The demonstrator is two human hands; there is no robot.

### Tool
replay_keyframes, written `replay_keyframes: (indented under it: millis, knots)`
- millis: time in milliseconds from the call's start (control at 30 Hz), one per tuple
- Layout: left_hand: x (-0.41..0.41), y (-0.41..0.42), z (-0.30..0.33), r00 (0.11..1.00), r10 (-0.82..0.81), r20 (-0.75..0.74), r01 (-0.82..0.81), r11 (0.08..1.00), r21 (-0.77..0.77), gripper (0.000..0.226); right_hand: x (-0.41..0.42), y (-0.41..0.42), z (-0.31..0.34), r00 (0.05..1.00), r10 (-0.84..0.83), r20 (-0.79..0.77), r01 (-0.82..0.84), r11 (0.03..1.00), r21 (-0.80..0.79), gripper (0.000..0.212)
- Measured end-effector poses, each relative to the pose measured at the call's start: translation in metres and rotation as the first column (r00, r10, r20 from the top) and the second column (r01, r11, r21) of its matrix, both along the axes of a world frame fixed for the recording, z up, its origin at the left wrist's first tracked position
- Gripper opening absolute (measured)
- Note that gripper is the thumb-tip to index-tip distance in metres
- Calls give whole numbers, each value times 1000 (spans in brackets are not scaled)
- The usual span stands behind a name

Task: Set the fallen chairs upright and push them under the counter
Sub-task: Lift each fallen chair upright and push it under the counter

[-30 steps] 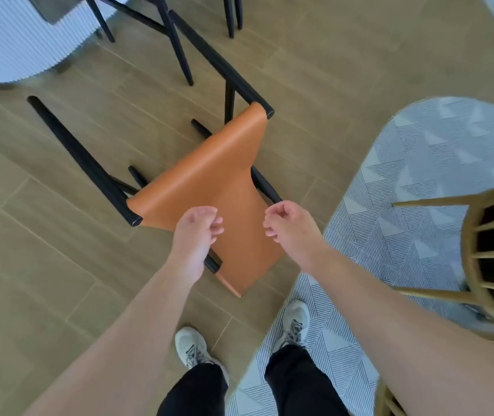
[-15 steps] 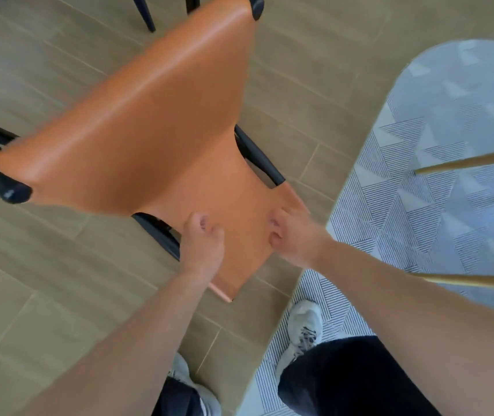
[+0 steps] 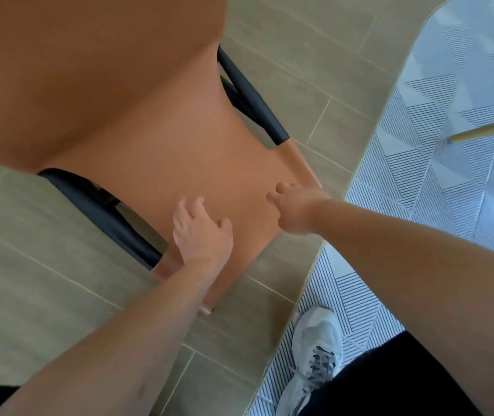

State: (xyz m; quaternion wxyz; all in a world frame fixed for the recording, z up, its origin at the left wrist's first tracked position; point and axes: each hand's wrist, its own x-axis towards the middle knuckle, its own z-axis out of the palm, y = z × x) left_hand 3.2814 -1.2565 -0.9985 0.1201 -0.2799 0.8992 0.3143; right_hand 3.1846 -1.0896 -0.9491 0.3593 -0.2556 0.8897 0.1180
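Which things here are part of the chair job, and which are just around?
In the job:
orange chair
left hand, on the chair
right hand, at the chair's edge

Just around:
patterned rug
tiled floor
wooden chair leg
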Motion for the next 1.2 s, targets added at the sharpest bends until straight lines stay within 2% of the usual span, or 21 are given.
replay_keyframes:
  millis: [67,133,233,333,433,600,800,933,1067,1200]
  knots:
    - [10,4,-18,999,-49,-4,49,997,-64,67,2,1,-22,999,31,-14,-31,999,12,52]
    - [20,6,-31,988,-151,-11,147,974,-172,75,7,2,-39,999,-35,-18,35,999,-13,59]
    - [35,12,-54,926,-374,52,373,884,-280,88,13,5,-63,991,-135,-6,134,988,-70,67]
    - [43,19,-73,819,-563,113,564,752,-340,94,18,13,-82,996,-31,-82,26,998,-64,59]
    - [44,28,-87,749,-634,192,657,670,-346,103,21,24,-95,992,62,-107,-67,997,-41,62]
    - [53,30,-106,677,-701,223,725,583,-367,114,25,26,-107,977,132,-165,-144,988,-62,74]
    - [39,40,-103,700,-673,240,710,616,-342,113,24,38,-119,963,215,-160,-213,977,29,98]
    - [49,50,-106,678,-672,297,734,594,-330,106,26,40,-122,942,273,-195,-266,962,65,94]
    - [49,47,-103,692,-638,337,721,599,-348,99,29,40,-125,929,296,-224,-291,955,55,86]
    - [48,48,-101,637,-679,365,770,532,-352,98,32,42,-133,909,318,-267,-308,948,80,89]
